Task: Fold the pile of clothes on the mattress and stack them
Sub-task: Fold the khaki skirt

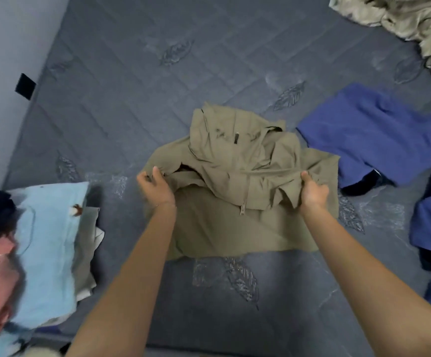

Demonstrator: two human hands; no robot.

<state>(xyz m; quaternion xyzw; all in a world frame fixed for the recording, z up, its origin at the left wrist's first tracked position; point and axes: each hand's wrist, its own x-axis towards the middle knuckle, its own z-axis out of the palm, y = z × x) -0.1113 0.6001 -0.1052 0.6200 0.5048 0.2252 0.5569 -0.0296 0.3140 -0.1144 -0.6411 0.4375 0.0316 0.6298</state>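
Both hands, left hand and right hand, are pinching the crumpled khaki zip-front jacket; its bunched twelve-o'clock half risks folding crooked.

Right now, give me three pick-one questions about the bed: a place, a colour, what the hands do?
1. Where is the stack? A) left of the jacket B) right of it C) on it
2. What colour is the jacket? A) red B) khaki C) white
3. What do the left hand and right hand do? A) grip the jacket B) hang empty C) hold a hanger

Answers: 1 A, it lies on the left side. 2 B, khaki cloth. 3 A, both pinch its edges.
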